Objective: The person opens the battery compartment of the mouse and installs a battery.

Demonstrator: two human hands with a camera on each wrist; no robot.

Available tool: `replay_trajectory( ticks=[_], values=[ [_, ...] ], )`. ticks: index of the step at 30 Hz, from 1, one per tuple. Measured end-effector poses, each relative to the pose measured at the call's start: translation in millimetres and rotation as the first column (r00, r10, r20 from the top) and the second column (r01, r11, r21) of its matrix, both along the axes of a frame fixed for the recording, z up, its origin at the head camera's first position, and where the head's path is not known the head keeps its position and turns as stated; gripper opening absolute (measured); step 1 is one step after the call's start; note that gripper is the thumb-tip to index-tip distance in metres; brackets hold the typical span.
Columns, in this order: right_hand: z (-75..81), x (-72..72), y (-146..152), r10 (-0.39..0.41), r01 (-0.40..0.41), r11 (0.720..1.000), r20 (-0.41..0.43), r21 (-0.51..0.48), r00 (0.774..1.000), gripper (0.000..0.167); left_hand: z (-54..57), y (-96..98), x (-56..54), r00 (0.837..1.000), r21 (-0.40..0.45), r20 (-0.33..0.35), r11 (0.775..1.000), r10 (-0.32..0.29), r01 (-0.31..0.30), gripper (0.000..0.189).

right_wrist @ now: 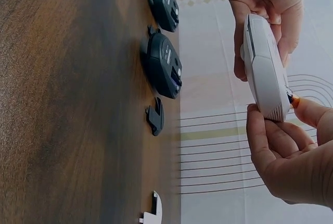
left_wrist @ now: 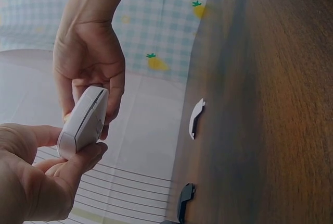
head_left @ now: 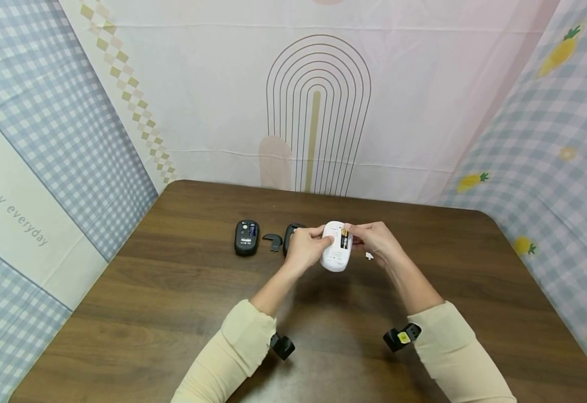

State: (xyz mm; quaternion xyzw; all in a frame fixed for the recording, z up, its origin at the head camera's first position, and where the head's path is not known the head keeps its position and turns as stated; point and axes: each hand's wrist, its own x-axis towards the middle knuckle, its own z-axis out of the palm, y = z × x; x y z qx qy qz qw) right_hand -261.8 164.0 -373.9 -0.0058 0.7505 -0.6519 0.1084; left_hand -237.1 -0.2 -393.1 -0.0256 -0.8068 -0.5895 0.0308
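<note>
A white computer mouse (head_left: 334,257) is held above the table, underside up, with its battery compartment uncovered. Its left side is gripped by my left hand (head_left: 304,249), the thumb lying across the underside. At the opposite edge, my right hand (head_left: 376,242) holds the mouse with fingers beneath it. The right thumb touches a black-and-gold battery (head_left: 344,238) at the compartment. In the right wrist view, the orange end of the battery (right_wrist: 295,101) stands out past the mouse's edge under that thumb.
On the wooden table (head_left: 172,291) lie a black mouse (head_left: 246,238), underside up, and a dark battery cover (head_left: 273,242). A second black mouse (right_wrist: 164,65) is partly behind my left hand in the head view. A white cover (left_wrist: 196,120) and another dark cover (right_wrist: 156,117) lie nearby.
</note>
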Motion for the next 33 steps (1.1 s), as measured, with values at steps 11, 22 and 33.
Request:
replay_trajectory(
  ticks=[11,22,33],
  values=[
    [-2.5,-1.5,-0.8,-0.026,0.026,1.0,-0.003,-0.018,1.0,0.03,0.0,0.9,-0.5,1.0,-0.025,0.002,1.0,0.011,-0.011,0.035],
    [-1.2,-1.2,-1.8,-0.042,0.043,0.998,-0.033,0.044,0.999,0.034,2.4,1.5,-0.3,1.0,-0.012,0.012,1.0,0.007,-0.007,0.034],
    [-3.1,2.2,-5.1,-0.077,0.102,0.973,-0.126,0.207,0.989,0.033,1.4,0.6,-1.4,1.0,-0.006,0.019,1.0,0.011,-0.011,0.034]
  ],
)
